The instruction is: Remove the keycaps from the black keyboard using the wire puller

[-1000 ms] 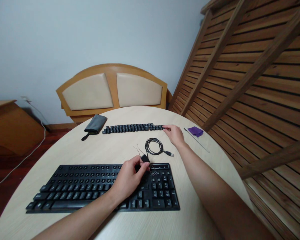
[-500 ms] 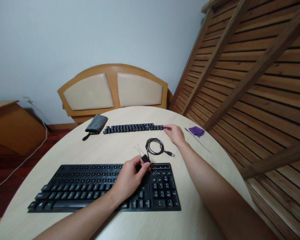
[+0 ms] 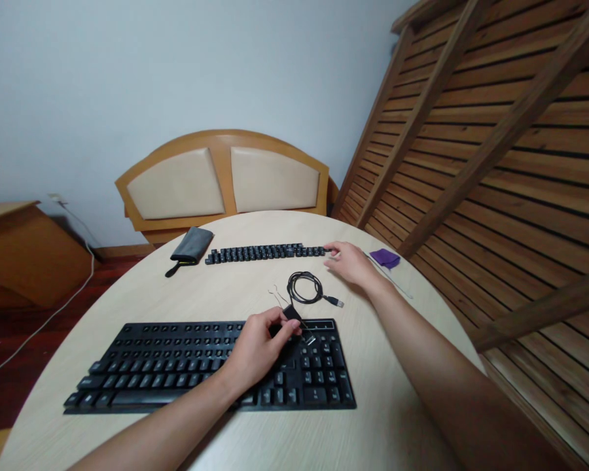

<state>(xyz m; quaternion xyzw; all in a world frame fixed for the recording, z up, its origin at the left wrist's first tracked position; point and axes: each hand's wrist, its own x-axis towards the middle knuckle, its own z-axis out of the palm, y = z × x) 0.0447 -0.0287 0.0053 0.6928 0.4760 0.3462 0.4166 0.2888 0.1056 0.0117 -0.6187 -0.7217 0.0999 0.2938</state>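
Observation:
Over the upper right of a black keyboard (image 3: 177,381), my left hand (image 3: 260,337) is closed on a keycap puller (image 3: 291,315) with a black body and thin wire loops at both ends. The keyboard's upper rows are bare of caps, while lower rows and most of the number pad keep theirs. At the far side of the table, rows of loose black keycaps (image 3: 255,252) lie side by side. My right hand (image 3: 349,263) is at the right end of these rows, fingers apart, with nothing visible in it.
A coiled black USB cable (image 3: 305,288) lies behind the keyboard. A grey pouch (image 3: 193,245) is at the far left of the round table (image 3: 373,392). On the right are a purple cloth (image 3: 385,258) and a thin rod (image 3: 397,286). A slatted wooden panel (image 3: 471,163) rises beyond.
The fingers of my right hand have opened and moved slightly right, off the end of the keycap row. My left hand keeps the puller over the keyboard. The view has shifted slightly.

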